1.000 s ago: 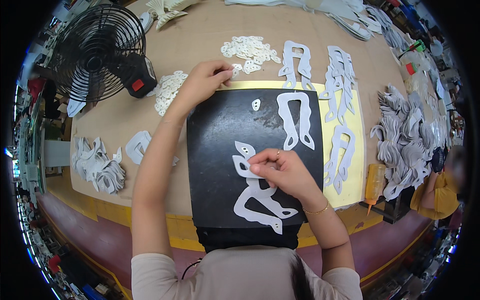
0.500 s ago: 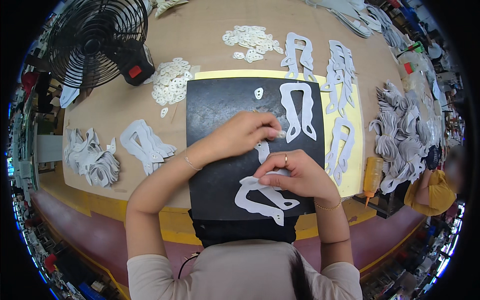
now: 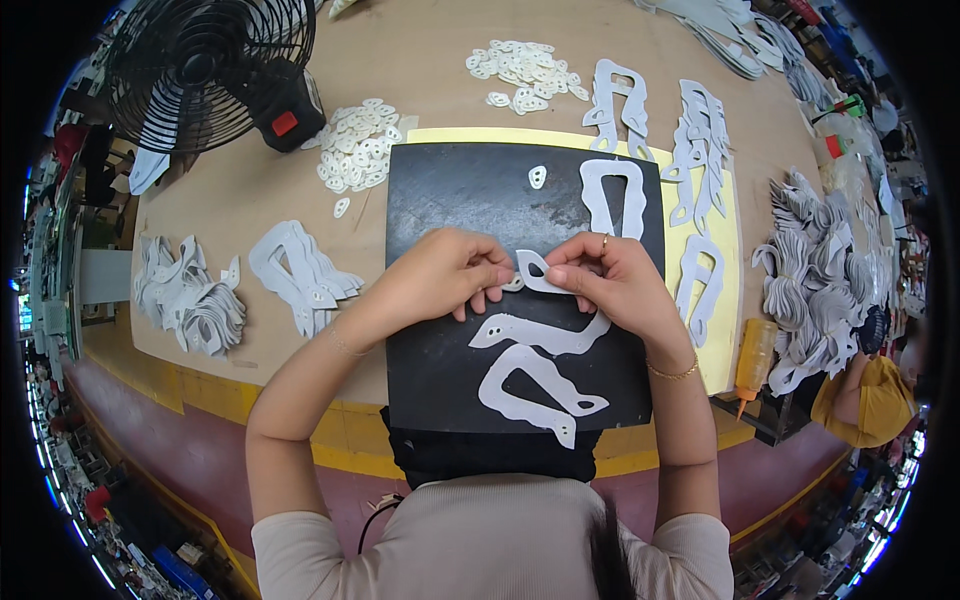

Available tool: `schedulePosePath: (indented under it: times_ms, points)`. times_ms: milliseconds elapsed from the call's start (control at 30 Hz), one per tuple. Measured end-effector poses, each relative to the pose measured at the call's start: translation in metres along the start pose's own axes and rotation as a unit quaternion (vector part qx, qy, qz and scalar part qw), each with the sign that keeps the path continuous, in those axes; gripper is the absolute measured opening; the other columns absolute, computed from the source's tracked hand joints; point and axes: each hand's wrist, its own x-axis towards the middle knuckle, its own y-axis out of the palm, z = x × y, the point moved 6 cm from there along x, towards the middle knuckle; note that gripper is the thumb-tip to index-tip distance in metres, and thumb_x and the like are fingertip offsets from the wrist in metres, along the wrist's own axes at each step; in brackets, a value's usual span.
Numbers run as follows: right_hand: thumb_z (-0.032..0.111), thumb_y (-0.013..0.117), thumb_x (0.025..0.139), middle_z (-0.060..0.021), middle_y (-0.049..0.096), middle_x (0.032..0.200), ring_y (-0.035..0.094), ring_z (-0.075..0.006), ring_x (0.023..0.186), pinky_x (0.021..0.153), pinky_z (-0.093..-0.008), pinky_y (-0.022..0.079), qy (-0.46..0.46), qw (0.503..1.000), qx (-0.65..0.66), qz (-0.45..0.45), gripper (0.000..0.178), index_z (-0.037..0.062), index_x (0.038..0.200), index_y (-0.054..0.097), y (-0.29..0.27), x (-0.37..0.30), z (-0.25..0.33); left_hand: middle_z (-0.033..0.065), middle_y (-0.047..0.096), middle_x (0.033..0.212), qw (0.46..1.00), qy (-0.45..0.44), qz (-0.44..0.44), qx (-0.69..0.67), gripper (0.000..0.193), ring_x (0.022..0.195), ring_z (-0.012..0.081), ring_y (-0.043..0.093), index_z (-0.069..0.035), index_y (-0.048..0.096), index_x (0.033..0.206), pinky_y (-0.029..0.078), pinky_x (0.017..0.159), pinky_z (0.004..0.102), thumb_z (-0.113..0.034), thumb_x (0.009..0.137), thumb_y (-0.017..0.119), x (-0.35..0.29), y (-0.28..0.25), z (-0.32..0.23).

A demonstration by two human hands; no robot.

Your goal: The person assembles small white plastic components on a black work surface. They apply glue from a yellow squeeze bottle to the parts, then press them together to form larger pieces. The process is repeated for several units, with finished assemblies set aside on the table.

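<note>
White U-shaped cutout [image 3: 545, 336], one, over the black mat [image 3: 430, 375], apparently light, thin and floppy, best taken by its pierced end, where the right hand [image 3: 625, 285] pinches it, the left hand [image 3: 452, 272] gripping a small cream holed tab [image 3: 514, 284], probably stiffer, by its rim.

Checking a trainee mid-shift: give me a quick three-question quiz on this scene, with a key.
1. True or false: the right hand has a white piece in its grip.
2. The left hand has in its grip: (a) a bottle, (b) a cream tab, (c) a fan.
3. How many loose tabs lie on the black mat, outside the hands?

Key: 1. True. 2. b. 3. One, the loose tab near the far edge.
</note>
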Motion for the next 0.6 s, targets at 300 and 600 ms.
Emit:
schedulePosePath:
  times_ms: [300,600]
  points:
    - [0.017,0.078,0.088,0.0007,0.063,0.067,0.048,-0.0036,0.052,0.05,-0.0222,0.04,-0.035,0.991,-0.125,-0.013,0.018,0.0013,0.094,0.075,0.001,0.006,0.005,0.0078,0.066,0.082,0.981,0.103,-0.146,0.074,0.019,0.072,0.0124,0.063,0.002,0.072,0.099,0.051,0.066,0.0265,-0.015,0.099,0.062,0.003,-0.021,-0.016]
    - [0.018,0.078,0.086,-0.0037,0.065,0.068,0.05,-0.0079,0.056,0.053,-0.0252,0.041,-0.107,0.973,-0.206,0.019,0.018,0.0028,0.094,0.074,0.001,0.02,0.022,0.0077,0.061,0.101,0.949,0.184,-0.199,0.163,0.019,0.097,0.0244,0.057,-0.003,0.073,0.094,0.041,0.089,0.0348,-0.021,0.09,0.074,-0.018,-0.006,-0.01]
